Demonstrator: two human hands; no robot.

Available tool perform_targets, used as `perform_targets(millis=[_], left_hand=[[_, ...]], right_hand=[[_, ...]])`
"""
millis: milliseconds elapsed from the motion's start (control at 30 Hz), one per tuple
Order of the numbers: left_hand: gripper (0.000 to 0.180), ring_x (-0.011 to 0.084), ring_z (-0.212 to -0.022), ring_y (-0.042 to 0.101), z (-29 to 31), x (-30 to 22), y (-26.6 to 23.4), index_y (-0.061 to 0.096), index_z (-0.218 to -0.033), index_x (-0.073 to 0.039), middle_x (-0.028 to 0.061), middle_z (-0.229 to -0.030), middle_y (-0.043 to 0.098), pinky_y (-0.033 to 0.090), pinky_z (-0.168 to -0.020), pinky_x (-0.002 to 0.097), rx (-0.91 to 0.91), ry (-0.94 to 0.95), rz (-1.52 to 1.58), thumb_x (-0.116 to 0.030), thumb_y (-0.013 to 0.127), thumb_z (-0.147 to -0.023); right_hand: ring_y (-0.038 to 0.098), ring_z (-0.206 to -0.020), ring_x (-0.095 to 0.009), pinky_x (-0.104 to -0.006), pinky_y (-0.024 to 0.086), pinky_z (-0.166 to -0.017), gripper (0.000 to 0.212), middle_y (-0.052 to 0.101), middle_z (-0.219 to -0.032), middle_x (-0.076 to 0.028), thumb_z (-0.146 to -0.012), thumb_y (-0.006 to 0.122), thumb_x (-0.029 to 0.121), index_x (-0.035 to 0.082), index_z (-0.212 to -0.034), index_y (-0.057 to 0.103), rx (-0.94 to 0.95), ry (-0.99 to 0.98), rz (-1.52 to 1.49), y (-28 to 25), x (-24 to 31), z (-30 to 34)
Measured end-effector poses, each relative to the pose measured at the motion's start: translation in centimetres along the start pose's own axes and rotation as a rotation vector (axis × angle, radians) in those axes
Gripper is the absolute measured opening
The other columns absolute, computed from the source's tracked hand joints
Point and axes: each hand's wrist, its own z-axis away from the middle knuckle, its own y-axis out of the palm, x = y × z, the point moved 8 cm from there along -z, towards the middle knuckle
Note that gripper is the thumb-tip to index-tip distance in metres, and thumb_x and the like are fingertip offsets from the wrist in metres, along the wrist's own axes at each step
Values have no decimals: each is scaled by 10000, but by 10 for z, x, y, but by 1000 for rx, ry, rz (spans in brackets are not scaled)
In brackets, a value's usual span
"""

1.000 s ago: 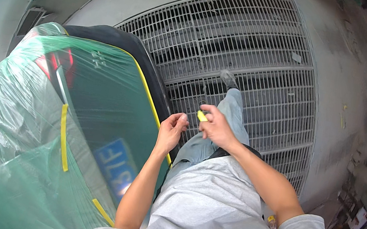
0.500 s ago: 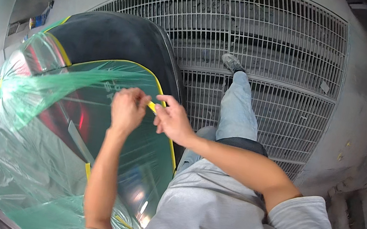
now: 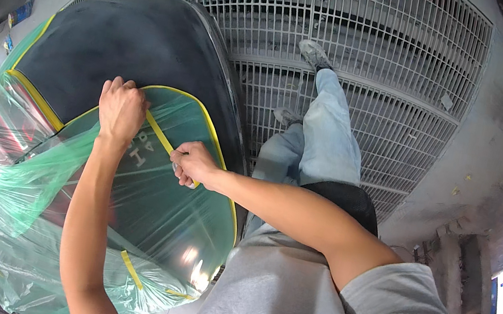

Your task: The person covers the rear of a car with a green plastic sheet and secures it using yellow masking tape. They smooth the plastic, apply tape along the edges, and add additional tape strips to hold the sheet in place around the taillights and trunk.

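Both hands [image 3: 122,109] shifted onto film [image 3: 142,205], stretching yellow tape [image 3: 159,134].

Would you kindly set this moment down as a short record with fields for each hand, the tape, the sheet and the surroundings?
Left hand: left hand pressed flat on the green plastic sheet, at the upper end of a strip of yellow tape
Right hand: right hand closed on the lower end of that strip
Tape: stretched straight between the two hands, slanting down to the right
Sheet: translucent, draped over a dark car body, its curved edge lined with yellow tape
Floor: metal grating beneath the person's shoes
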Motion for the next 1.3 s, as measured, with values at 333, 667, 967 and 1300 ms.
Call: perform_targets(millis=[333, 667, 967, 1300], left_hand=[[511, 322, -1462, 430, 35, -49, 8, 599, -1353, 29, 197, -1489, 547, 286, -1241, 453, 106, 169, -165, -295, 604, -958], [868, 272, -1619, 83, 110, -65, 40, 268, -1652, -96, 99, -1738, 189, 14, -1313, 477, 613, 365, -391, -675, 383, -1016], [901, 283, -1615, 103, 112, -71, 38, 278, -1642, -61, 121, -1732, 202, 28, -1312, 488, 599, 297, -396, -682, 413, -1003], [261, 349, -890, 722, 92, -30, -9, 694, -1077, 12, 165, -955, 752, 556, -796, 427, 161, -304, 609, -234, 651, -1003]], right_hand=[[581, -450, -183, -324, 459, -430, 258, 634, -648, -111, -978, 644, 148, -19, -781, 654, 15, 60, -64, 9, -18, -14], [569, -476, -162, -314, 453, -450, 199, 632, -673, -109, -985, 616, 146, -6, -859, 635, 39, 68, -48, 10, -14, -9], [568, -486, -270, -428, 437, -436, 161, 551, -618, -155, -877, 515, 17, -29, -734, 571, -197, 259, -135, -18, -29, -9], [583, -528, -147, -312, 477, -481, 442, 622, -736, -82, -932, 517, 96, -38, -1351, 568, 31, -219, 160, -16, 51, 25]])
